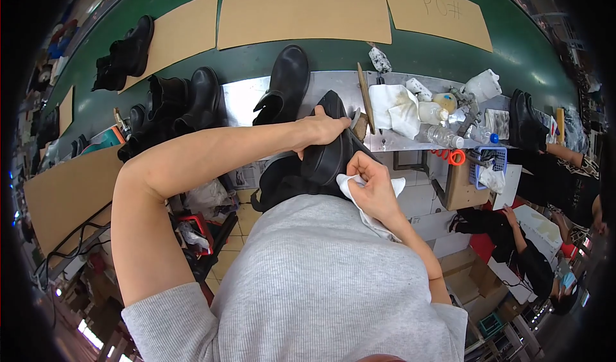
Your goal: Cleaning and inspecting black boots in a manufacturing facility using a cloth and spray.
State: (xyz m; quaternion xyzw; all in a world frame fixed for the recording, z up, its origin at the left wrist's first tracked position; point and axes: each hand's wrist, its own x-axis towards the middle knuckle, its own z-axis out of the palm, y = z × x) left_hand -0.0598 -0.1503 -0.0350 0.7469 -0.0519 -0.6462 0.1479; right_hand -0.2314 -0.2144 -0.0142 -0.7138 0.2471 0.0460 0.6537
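My left hand [324, 131] is wrapped around a black boot [325, 163], held in front of my body at the bench's near edge with its sole turned partly up. In my closed right hand [373, 189] is a white cloth [396, 185], its loose end hanging down along the wrist. That hand is close beside the boot's lower end; whether the cloth touches the boot I cannot tell. Just beyond stands another black boot [290, 73] on the bench's metal strip.
Several black boots [199, 99] stand to the left. On the right lie a wooden stick [365, 95], a folded white cloth [393, 108], plastic bottles [443, 136] and a coiled orange hose [449, 156]. Cardboard sheets [301, 12] cover the far green bench [340, 57]. Other people [532, 253] work at right.
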